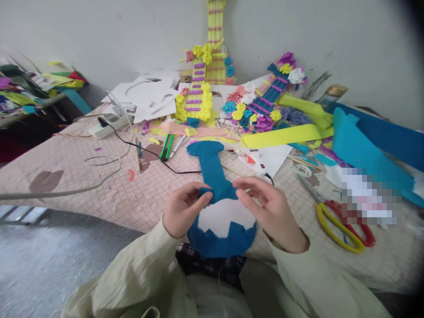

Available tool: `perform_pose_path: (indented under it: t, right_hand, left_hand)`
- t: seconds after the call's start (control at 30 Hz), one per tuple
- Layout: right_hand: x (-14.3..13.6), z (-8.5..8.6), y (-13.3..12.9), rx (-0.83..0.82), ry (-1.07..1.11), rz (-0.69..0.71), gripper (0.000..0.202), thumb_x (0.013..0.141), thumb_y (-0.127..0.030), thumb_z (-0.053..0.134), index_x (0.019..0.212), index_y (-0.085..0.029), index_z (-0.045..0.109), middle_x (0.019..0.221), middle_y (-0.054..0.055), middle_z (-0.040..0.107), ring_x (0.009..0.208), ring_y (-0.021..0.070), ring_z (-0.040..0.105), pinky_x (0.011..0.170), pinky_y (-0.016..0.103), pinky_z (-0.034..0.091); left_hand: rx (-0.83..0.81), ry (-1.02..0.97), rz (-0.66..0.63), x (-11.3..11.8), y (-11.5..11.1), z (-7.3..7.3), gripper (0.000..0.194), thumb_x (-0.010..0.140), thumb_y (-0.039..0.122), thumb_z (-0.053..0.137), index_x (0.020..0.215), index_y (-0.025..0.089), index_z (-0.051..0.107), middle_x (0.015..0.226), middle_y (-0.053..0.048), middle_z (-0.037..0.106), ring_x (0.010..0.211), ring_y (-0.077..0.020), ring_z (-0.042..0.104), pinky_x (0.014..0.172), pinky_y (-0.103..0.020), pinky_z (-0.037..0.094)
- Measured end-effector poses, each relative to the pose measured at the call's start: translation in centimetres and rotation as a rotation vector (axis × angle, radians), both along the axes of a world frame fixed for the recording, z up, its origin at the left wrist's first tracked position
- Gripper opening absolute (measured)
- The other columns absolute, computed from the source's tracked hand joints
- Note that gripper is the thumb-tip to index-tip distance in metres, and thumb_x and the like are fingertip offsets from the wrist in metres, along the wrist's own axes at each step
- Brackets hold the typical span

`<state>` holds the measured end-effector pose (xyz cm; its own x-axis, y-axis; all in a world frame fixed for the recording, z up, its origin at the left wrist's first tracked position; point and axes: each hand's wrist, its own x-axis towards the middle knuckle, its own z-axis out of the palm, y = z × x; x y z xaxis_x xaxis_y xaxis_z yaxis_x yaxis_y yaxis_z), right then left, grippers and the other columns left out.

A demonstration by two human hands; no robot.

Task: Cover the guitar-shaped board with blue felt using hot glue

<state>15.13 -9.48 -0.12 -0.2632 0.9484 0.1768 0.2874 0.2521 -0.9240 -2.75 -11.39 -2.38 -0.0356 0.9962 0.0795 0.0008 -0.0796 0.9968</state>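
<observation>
A guitar-shaped cutout [212, 165] lies at the table's front edge, its neck pointing away from me. Blue crepe paper covers its neck and lower rim, while a white patch of card [217, 216] shows across the body. My left hand [185, 207] pinches the left side of the blue crepe paper [220, 191] between thumb and fingers, where the neck meets the body. On the opposite side, my right hand [270, 210] has its thumb and fingertips closed at the right corner of that same paper.
Scissors [344, 227] lie at the right. Beyond the cutout are a green utility knife [166, 147], a glue gun [253, 161] and its black cord. Decorated paper guitars [195, 95] lean at the wall. A power strip [111, 126] and grey cable are at left.
</observation>
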Motion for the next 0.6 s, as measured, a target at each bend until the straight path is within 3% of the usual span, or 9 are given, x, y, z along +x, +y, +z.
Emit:
perform_pose_path:
  t: [0.1,0.27,0.47,0.6]
  right_hand:
    - [0.5,-1.2,1.3,-0.084,-0.049,0.072,0.029,0.074,-0.034,0.06,0.1,-0.02,0.061,0.098,0.006,0.065,0.084,0.0168,0.06,0.065,0.026,0.048]
    - [0.5,-2.1,2.7,-0.264,-0.042,0.13,0.02,0.074,-0.035,0.059,0.073,-0.017,0.064,0.066,0.001,0.064,0.062,0.0123,0.058,0.058,0.024,0.046]
    - [0.6,-3.1,2.8,-0.26,-0.136,0.088,0.018,0.073,-0.033,0.057,0.072,-0.017,0.067,0.065,0.001,0.065,0.06,0.0129,0.057,0.059,0.025,0.045]
    - [0.4,-3.5,1.8,-0.219,-0.197,0.02,0.015,0.072,-0.03,0.058,0.067,-0.019,0.067,0.069,0.001,0.068,0.065,0.0151,0.061,0.061,0.025,0.046]
  left_hand:
    - [-0.108,-0.065,-0.03,-0.7,0.8,-0.3,0.02,0.065,0.029,0.069,0.075,0.013,0.062,0.064,0.0,0.061,0.052,-0.0084,0.057,0.05,-0.02,0.049]
    - [-0.146,-0.001,-0.043,-1.5,2.2,-0.9,0.023,0.063,0.034,0.068,0.069,0.012,0.062,0.053,0.002,0.058,0.044,-0.0075,0.053,0.042,-0.018,0.044]
    - [-0.124,0.228,-0.014,-2.5,3.0,-2.8,0.02,0.064,0.031,0.066,0.068,0.012,0.062,0.054,0.0,0.06,0.046,-0.0091,0.055,0.044,-0.019,0.045]
    - [-0.134,0.31,-0.078,-2.8,2.3,-3.4,0.019,0.068,0.031,0.063,0.072,0.012,0.063,0.055,-0.001,0.06,0.045,-0.0091,0.055,0.043,-0.018,0.044]
